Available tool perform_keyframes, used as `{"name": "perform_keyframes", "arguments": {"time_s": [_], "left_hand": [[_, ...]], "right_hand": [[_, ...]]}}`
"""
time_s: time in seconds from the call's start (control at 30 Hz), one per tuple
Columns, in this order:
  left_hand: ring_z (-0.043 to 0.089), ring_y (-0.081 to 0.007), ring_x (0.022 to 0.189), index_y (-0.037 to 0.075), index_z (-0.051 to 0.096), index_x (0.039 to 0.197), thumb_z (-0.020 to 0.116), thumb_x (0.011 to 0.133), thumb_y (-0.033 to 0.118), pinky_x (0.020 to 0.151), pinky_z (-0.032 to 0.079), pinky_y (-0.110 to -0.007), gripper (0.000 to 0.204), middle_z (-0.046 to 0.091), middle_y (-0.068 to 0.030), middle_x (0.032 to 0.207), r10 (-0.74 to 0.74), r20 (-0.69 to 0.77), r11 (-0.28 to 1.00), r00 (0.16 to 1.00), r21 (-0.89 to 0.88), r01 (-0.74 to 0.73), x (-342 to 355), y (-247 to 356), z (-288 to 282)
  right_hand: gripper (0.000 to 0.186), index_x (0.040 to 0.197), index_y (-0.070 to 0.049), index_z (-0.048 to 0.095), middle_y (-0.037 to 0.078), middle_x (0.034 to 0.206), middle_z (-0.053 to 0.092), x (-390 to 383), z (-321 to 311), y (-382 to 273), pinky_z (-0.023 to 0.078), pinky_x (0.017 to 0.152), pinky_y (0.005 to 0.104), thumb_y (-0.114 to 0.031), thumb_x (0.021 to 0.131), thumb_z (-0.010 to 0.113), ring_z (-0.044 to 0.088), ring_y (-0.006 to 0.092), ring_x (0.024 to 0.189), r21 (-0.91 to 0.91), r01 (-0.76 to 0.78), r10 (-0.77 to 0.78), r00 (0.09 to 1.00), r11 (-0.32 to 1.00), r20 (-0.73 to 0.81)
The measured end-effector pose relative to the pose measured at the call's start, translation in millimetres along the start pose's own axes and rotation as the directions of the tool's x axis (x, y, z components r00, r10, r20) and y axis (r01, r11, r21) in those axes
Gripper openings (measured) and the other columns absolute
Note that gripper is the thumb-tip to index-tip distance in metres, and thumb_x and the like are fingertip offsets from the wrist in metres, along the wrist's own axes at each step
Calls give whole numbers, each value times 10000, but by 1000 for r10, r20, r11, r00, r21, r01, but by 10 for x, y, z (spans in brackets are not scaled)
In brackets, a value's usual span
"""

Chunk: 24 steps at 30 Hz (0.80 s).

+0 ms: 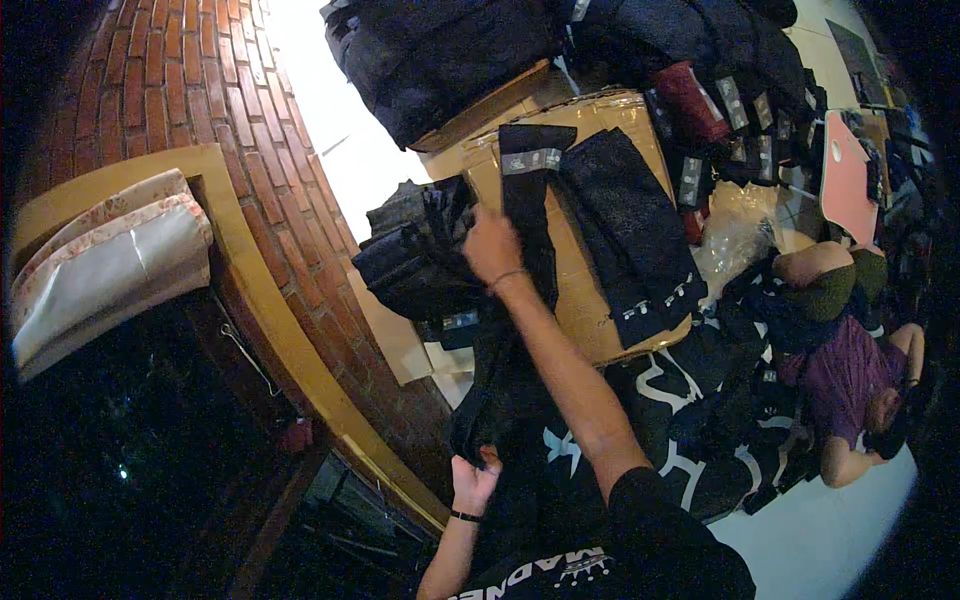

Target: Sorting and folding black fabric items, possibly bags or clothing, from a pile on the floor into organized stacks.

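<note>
by the cardboard (590, 325), my right grip (493, 248) is closed on cloth (503, 365), my left grip (475, 482) on its near end, likely to hold it lengthwise.

I see one left hand (475, 484) and one right hand (493, 247), making two, with one band (466, 516) on each wrist, two folded dark clothes (628, 220) on one brown cardboard box (580, 318), one pink board (845, 185), one brick wall (180, 75), and one other person (848, 375).
</note>
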<state>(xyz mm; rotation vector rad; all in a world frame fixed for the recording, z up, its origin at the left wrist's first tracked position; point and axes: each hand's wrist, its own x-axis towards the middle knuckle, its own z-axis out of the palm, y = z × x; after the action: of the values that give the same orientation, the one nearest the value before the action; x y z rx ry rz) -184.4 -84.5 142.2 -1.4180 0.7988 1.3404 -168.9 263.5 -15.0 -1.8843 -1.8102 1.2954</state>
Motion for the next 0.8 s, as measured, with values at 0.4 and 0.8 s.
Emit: {"name": "perform_keyframes", "arguments": {"time_s": [0.4,0.8], "left_hand": [[599,-266,1015,-42,545,1162,391,887,99,916,478,-390,345,612,-140,1129,-118,353,983,928,177,58,-60,5,-168],[588,-281,970,-6,352,1292,441,846,46,860,500,-443,457,547,-151,1123,559,-75,469,826,850,-240,-410,-363,70]], "right_hand": [[201,940,6,502,229,928,571,222,-580,626,506,738,475,-110,787,561,603,417,870,-388,43,-59,998,921,-30],[217,889,2,583,211,852,633,-390,-1432,1483,450,779,430,-208,862,540,605,367,837,210,-362,407,882,908,-238]]}}
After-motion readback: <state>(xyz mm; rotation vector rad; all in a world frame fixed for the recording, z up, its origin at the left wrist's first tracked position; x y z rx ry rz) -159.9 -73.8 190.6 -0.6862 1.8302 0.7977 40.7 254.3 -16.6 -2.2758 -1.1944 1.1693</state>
